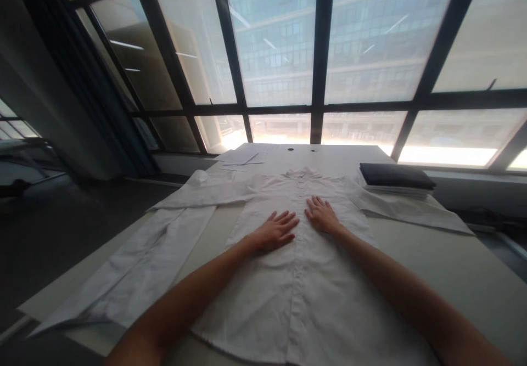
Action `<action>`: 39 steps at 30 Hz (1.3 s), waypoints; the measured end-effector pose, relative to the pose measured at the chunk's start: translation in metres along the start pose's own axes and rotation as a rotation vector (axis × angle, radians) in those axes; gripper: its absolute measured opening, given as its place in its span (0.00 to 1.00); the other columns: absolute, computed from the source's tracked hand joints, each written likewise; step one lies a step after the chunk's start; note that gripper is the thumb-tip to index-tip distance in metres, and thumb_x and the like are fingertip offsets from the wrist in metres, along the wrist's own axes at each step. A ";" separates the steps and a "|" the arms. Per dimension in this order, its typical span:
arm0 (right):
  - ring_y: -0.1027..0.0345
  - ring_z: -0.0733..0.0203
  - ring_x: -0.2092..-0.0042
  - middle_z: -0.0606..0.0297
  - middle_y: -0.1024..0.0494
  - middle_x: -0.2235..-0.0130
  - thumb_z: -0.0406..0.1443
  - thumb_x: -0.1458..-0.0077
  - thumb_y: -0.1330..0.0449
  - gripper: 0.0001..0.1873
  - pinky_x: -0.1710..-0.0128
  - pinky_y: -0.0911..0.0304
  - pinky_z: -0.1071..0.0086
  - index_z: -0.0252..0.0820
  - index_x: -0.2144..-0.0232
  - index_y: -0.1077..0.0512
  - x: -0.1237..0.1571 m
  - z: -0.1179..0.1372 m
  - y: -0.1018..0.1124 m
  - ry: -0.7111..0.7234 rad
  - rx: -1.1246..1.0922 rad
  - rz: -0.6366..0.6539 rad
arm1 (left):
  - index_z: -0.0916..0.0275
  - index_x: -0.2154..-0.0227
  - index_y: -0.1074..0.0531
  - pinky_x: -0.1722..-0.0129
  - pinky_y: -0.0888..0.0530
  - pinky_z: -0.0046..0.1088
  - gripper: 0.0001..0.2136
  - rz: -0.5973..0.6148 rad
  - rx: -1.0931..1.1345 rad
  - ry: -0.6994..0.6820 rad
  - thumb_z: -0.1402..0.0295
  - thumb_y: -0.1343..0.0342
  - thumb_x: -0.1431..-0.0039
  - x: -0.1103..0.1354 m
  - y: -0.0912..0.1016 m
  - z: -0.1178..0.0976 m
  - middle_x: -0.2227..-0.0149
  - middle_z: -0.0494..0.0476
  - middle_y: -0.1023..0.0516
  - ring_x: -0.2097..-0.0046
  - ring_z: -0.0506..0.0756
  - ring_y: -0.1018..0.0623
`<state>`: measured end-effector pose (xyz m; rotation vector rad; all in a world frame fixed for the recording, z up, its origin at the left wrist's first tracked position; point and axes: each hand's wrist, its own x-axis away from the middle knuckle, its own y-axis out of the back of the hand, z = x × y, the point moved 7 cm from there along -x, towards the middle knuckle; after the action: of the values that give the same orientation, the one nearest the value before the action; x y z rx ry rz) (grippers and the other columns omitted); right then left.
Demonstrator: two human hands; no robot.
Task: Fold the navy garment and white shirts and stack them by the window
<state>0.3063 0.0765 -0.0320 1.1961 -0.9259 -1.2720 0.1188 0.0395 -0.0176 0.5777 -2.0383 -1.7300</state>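
Note:
A white button-up shirt (280,289) lies spread front side up, its collar at the far end and its hem towards me. Both sleeves stretch out to the sides. My left hand (275,231) rests flat on the shirt's chest, left of the button strip, fingers spread. On the other side of the strip my right hand (321,214) also lies flat on the cloth, a little farther away. Neither hand holds anything. Another white garment (140,262) lies lengthwise to the left, with the shirt's left sleeve over its far end.
The white table (444,267) reaches towards large dark-framed windows (317,53). Folded dark cloth (393,176) tops a stack of white cloth at the back right, touching the right sleeve. Papers (242,157) lie at the back left. A dark curtain (94,80) hangs left.

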 end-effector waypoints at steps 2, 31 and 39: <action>0.61 0.47 0.27 0.50 0.50 0.27 0.46 0.31 0.59 0.32 0.31 0.63 0.50 0.37 0.30 0.46 0.001 0.001 0.001 0.007 0.002 -0.009 | 0.49 0.28 0.55 0.31 0.59 0.53 0.29 0.003 0.024 -0.053 0.48 0.64 0.28 0.015 0.000 -0.020 0.26 0.56 0.56 0.26 0.62 0.56; 0.64 0.51 0.27 0.52 0.53 0.27 0.47 0.29 0.58 0.32 0.31 0.64 0.49 0.40 0.30 0.46 0.024 0.032 0.019 0.216 -0.034 0.001 | 0.53 0.31 0.43 0.31 0.47 0.48 0.25 -0.196 -0.042 0.221 0.56 0.63 0.27 -0.049 0.003 0.038 0.28 0.55 0.46 0.28 0.60 0.45; 0.67 0.53 0.26 0.59 0.55 0.27 0.52 0.31 0.53 0.34 0.29 0.72 0.48 0.51 0.28 0.51 0.119 0.085 0.031 0.710 -0.221 0.242 | 0.54 0.31 0.43 0.31 0.48 0.48 0.24 -0.202 -0.058 0.216 0.62 0.63 0.27 -0.053 -0.001 0.040 0.28 0.54 0.46 0.28 0.60 0.46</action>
<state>0.2433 -0.0554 0.0000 1.1917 -0.3763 -0.6512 0.1412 0.1016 -0.0264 0.9358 -1.8273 -1.7452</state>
